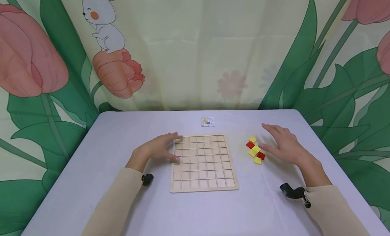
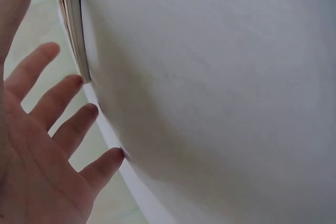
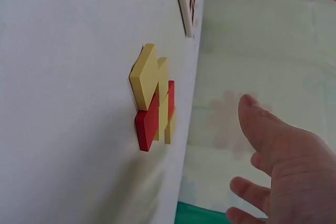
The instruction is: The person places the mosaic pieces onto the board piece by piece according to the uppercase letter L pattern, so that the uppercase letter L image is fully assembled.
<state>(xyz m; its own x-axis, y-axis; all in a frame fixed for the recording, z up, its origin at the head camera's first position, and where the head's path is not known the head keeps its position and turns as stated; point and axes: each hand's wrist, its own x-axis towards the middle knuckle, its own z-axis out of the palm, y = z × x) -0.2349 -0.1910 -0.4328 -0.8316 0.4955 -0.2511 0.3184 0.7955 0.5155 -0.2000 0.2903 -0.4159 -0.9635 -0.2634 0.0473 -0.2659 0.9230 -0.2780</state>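
A square wooden grid board (image 1: 202, 190) lies flat on the table, its cells bare. My left hand (image 1: 159, 148) is at the board's left edge, thumb and fingertips right at the rim, fingers spread and fairly straight. In the left wrist view those fingers (image 2: 71, 135) fan out beside the board's edge (image 2: 76, 30). Right of the board lies a small cluster of yellow tiles (image 1: 252, 153) and red tiles (image 1: 261, 155). Just right of that cluster hovers my right hand (image 1: 284, 146), fingers extended, holding nothing. The right wrist view shows its thumb (image 3: 257, 116) apart from the tiles (image 3: 144, 77).
A small card (image 1: 208, 122) printed with a grid and a few coloured squares lies behind the board. The white-covered table (image 1: 146, 209) reaches back to a curtain (image 1: 195, 53) printed with tulips and a rabbit. Each wrist wears a small black camera (image 1: 292, 191).
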